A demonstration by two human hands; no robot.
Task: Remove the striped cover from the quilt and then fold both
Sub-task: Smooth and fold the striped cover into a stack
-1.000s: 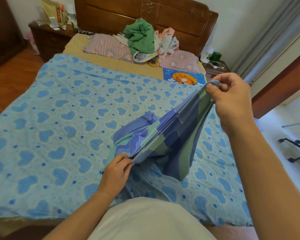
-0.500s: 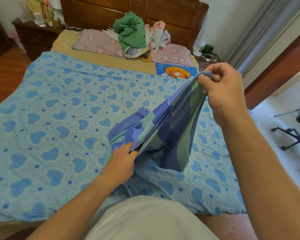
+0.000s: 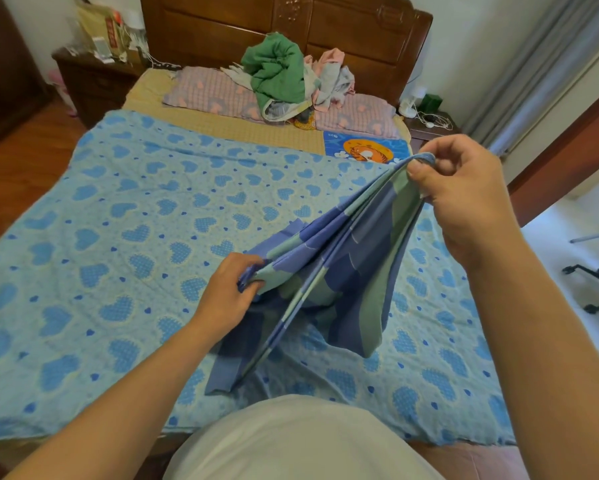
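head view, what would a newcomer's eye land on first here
First, the blue-and-green striped fabric cover, held up in folds at centre between the left hand and the raised right hand. Beneath it, the light blue heart-print quilt spreads over the bed. A crumpled green garment tops the pillows by the headboard.

Quilt (image 3: 125, 244) spread flat on the bed, reaching to the near edge. Above the quilt, right of middle, striped cover (image 3: 339, 268) stretched between left hand (image 3: 227, 294), low and near, and right hand (image 3: 464, 192), higher and farther. Behind the quilt, pillows (image 3: 215, 95) with heap of clothes (image 3: 280, 77) on top, against the headboard (image 3: 291, 26). Nightstand (image 3: 94, 77) left of the bed.
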